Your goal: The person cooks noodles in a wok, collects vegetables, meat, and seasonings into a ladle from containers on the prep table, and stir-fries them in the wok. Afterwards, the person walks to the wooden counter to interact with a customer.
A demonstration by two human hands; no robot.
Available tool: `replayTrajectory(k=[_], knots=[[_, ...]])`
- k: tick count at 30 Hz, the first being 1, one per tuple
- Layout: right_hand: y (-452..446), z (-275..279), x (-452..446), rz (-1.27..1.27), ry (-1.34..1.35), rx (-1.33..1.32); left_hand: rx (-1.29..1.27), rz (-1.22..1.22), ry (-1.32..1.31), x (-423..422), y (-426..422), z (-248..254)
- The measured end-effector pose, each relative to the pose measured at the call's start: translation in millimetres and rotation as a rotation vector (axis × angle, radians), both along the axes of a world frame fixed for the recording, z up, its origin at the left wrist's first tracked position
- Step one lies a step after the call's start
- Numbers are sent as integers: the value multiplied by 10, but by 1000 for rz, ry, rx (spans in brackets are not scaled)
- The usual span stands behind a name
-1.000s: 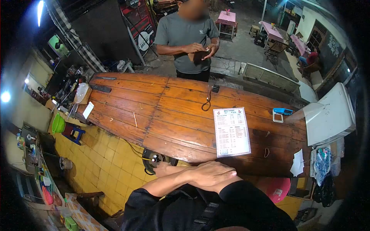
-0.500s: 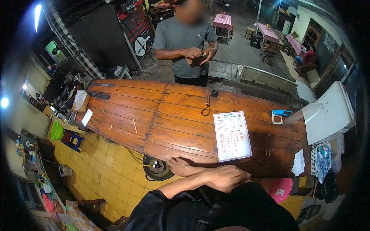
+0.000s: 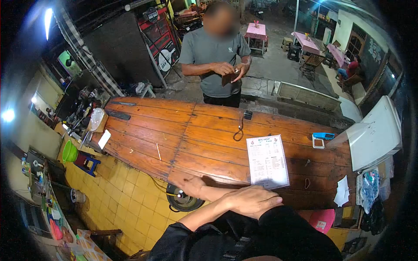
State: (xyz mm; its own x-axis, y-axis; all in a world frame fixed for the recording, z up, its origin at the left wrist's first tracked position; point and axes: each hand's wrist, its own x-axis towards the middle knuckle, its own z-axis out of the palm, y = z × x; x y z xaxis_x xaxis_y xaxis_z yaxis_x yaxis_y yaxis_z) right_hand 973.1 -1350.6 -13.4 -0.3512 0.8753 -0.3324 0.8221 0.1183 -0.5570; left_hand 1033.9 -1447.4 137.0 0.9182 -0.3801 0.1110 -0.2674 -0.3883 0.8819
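Observation:
My arms are crossed at the near edge of the wooden table. My right hand (image 3: 192, 186) reaches to the left and lies on the tabletop edge (image 3: 217, 145), fingers stretched out, slightly blurred, with nothing in it. My left hand (image 3: 254, 201) is folded over my right forearm near the black sleeve, fingers curled against it. Nearest to the left hand is a printed menu sheet (image 3: 267, 162), lying flat. Beyond it, a small black object with a looped cord (image 3: 239, 133) rests on the wood. Across the table a person in a grey shirt (image 3: 215, 52) holds an open brown wallet (image 3: 229, 78).
A blue-and-white device (image 3: 320, 140), a rubber band (image 3: 307, 183) and white paper (image 3: 342, 191) lie to the right, near a large white box (image 3: 375, 135). A gas cylinder (image 3: 185, 200) stands below the near edge; a pink stool (image 3: 323, 219) is at right.
My view has tilted, so the scene sits slightly lower and to the right. My crossed arms stay in place. The other person's fingers have shifted at the wallet.

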Motion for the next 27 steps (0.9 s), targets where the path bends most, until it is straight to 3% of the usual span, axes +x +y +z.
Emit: replayTrajectory(k=[4, 9, 16, 21, 23, 27], knots=[[-65, -43, -215, 26, 164, 60, 28, 3, 151, -25, -5, 68], [-222, -98, -177, -8, 116, 28, 55, -24, -92, -37, -91, -42], [-339, -141, -13, -80, 49, -39, -11, -47, -155, -11, -194, -159], [-455, -262, 28, -109, -3, -61, -40, -128, -47, 13, -250, -212], [-563, -427, 76, -47, -279, 273, -45, -128, -108, 14, -293, -289], [-715, -666, 164, -91, -297, 65, -138, -166, -194, 66, -349, -414]])
